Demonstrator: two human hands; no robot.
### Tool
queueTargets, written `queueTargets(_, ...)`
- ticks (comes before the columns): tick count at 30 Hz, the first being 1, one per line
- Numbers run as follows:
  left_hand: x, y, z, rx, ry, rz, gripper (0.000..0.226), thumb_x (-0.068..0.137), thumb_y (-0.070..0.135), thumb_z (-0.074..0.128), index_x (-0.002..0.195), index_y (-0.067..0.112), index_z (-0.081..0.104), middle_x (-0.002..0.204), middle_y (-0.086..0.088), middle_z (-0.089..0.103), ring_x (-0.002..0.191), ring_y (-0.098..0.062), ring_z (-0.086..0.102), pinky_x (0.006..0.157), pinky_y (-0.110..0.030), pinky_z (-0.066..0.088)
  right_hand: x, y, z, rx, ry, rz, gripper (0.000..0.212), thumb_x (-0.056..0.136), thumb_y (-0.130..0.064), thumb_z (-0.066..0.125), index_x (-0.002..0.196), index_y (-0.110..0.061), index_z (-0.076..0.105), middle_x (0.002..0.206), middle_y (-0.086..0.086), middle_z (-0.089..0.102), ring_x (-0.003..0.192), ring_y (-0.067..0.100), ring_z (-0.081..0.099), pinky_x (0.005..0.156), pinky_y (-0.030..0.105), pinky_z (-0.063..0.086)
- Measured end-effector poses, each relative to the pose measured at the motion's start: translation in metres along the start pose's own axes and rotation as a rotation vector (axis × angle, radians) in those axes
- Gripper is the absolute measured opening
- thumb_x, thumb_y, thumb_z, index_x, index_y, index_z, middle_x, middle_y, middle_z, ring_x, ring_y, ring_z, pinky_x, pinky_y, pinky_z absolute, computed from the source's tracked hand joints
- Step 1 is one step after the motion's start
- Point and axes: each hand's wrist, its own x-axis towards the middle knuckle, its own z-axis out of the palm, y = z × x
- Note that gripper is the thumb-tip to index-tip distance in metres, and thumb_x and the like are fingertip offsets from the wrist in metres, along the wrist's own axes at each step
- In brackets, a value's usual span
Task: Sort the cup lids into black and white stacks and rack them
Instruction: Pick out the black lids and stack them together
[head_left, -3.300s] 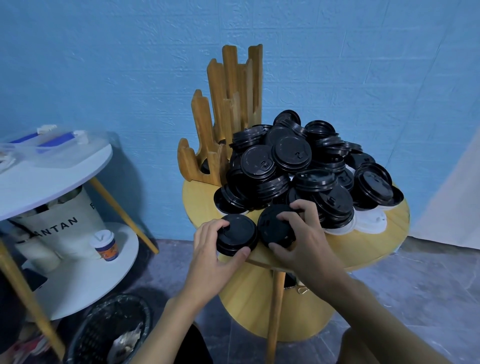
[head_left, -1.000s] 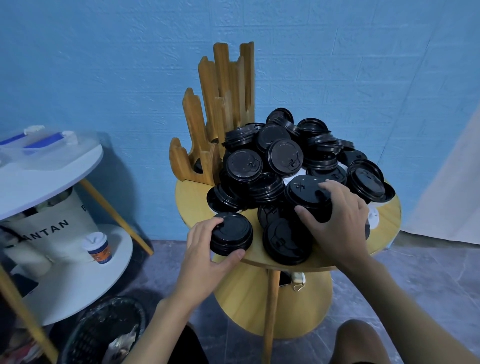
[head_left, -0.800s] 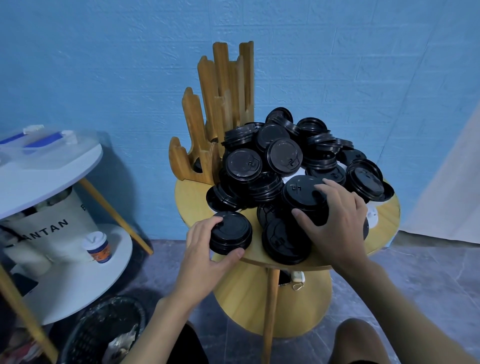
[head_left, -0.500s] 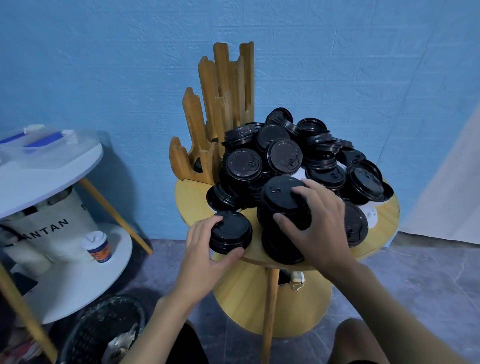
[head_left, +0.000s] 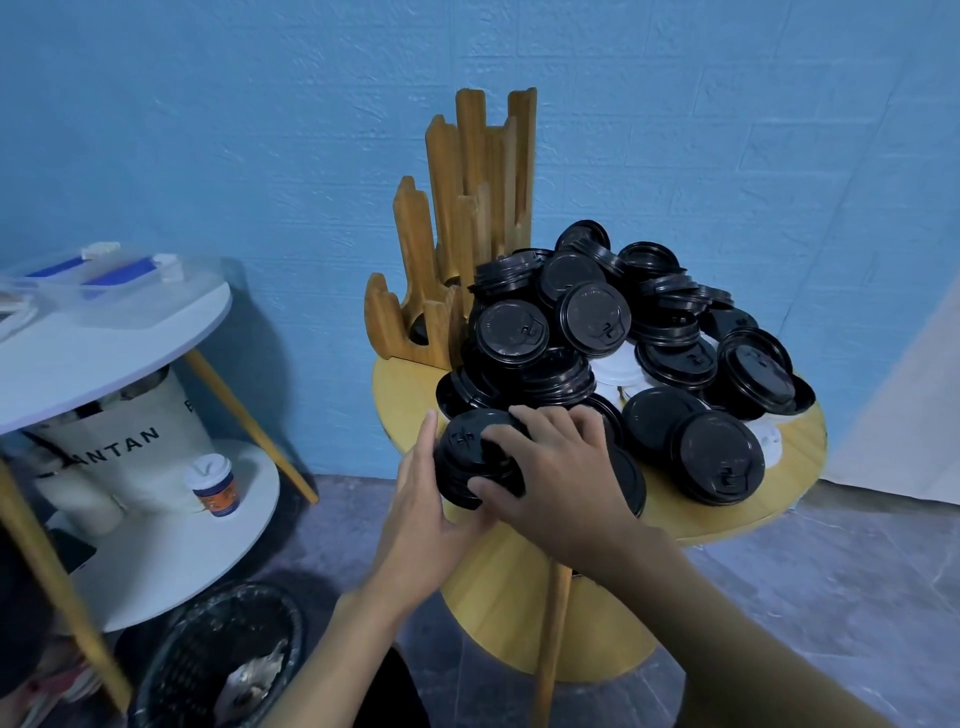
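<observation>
Stack of black lids (head_left: 467, 449) at near-left edge of round table (head_left: 802, 457), gripped from both sides. Left hand (head_left: 422, 501) cupping left flank, thumb round front. Right hand (head_left: 563, 470) curled over top, thumb pinching front. Loose lid pile (head_left: 597, 317) behind, few white lids (head_left: 615, 366) within; wooden rack (head_left: 467, 197) beyond.

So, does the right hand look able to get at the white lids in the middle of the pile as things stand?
Probably not yet. The right hand is gripping the black stack at the near edge, and the white lids show only in part, overlapped by black lids all around.
</observation>
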Motion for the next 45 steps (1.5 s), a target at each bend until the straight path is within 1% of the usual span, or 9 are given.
queueTargets(3,0.000,0.000,0.000,0.038,0.011,0.083,0.096,0.082,0.036,0.078,0.147,0.059,0.010,0.134,0.034,0.034,0.127,0.014,0.032,0.092,-0.011,0.035,0.001,0.000,0.001,-0.055,-0.006,-0.021,0.044,0.086,-0.061,0.043,0.107,-0.032,0.069,0.107,-0.006,0.067,0.105,0.022,0.054,0.093,0.042,0.028)
queueTargets(7,0.002,0.002,-0.001,0.051,0.046,0.123,0.072,0.078,0.047,0.073,0.135,0.057,0.031,0.127,0.031,0.042,0.129,-0.002,0.040,0.095,-0.020,0.040,0.001,0.000,-0.001,-0.053,-0.025,-0.046,0.044,0.089,-0.061,0.040,0.112,-0.034,0.066,0.115,-0.009,0.065,0.108,0.021,0.050,0.092,0.043,0.028)
queueTargets(13,0.003,0.004,-0.001,0.083,0.044,0.133,0.062,0.075,0.065,0.063,0.126,0.064,0.029,0.125,0.037,0.038,0.129,0.001,0.036,0.093,-0.014,0.035,-0.024,0.032,-0.025,0.080,0.222,0.161,0.041,0.088,-0.053,0.050,0.120,-0.029,0.061,0.122,-0.014,0.056,0.119,0.013,0.045,0.099,0.034,0.021)
queueTargets(16,0.003,0.005,-0.001,0.084,0.040,0.120,0.062,0.074,0.065,0.063,0.126,0.064,0.028,0.125,0.038,0.037,0.129,0.004,0.034,0.094,-0.011,0.033,-0.040,0.066,-0.035,0.062,0.308,0.355,0.040,0.085,-0.046,0.064,0.117,-0.023,0.062,0.123,-0.004,0.054,0.121,0.022,0.042,0.100,0.041,0.024)
queueTargets(19,0.002,0.006,0.000,0.085,0.038,0.113,0.060,0.074,0.065,0.062,0.124,0.064,0.030,0.124,0.038,0.037,0.129,0.006,0.032,0.093,-0.007,0.031,-0.052,0.092,-0.039,0.011,0.299,0.484,0.049,0.076,-0.038,0.079,0.118,-0.018,0.063,0.129,0.008,0.050,0.124,0.032,0.038,0.101,0.052,0.028)
queueTargets(25,0.003,0.007,0.000,0.084,0.031,0.111,0.061,0.076,0.065,0.064,0.127,0.058,0.031,0.124,0.038,0.038,0.127,0.007,0.032,0.094,-0.010,0.031,-0.062,0.111,-0.046,0.076,0.154,0.579,0.052,0.078,-0.038,0.077,0.125,-0.024,0.059,0.140,0.008,0.047,0.132,0.032,0.036,0.108,0.049,0.022)
queueTargets(30,0.002,0.007,0.001,0.084,0.028,0.091,0.064,0.081,0.044,0.074,0.131,0.049,0.035,0.124,0.038,0.037,0.125,0.012,0.030,0.095,-0.009,0.028,-0.065,0.115,-0.045,0.170,0.131,0.564,0.050,0.079,-0.033,0.077,0.124,-0.021,0.059,0.140,0.006,0.049,0.131,0.030,0.042,0.108,0.050,0.027)
queueTargets(37,0.002,0.007,0.001,0.084,0.023,0.088,0.064,0.081,0.048,0.073,0.132,0.050,0.034,0.124,0.038,0.036,0.126,0.012,0.030,0.095,-0.010,0.029,-0.057,0.093,-0.065,0.344,0.300,0.422,0.049,0.080,-0.023,0.078,0.124,-0.013,0.060,0.146,0.011,0.043,0.138,0.027,0.037,0.113,0.048,0.033)
queueTargets(45,0.002,0.010,0.003,0.058,0.033,0.103,0.066,0.078,0.058,0.070,0.134,0.047,0.037,0.126,0.032,0.041,0.127,0.002,0.036,0.098,-0.017,0.035,-0.008,0.022,-0.056,0.428,-0.045,0.050,0.048,0.085,-0.036,0.073,0.129,-0.022,0.060,0.150,0.000,0.041,0.140,0.015,0.034,0.115,0.034,0.029)
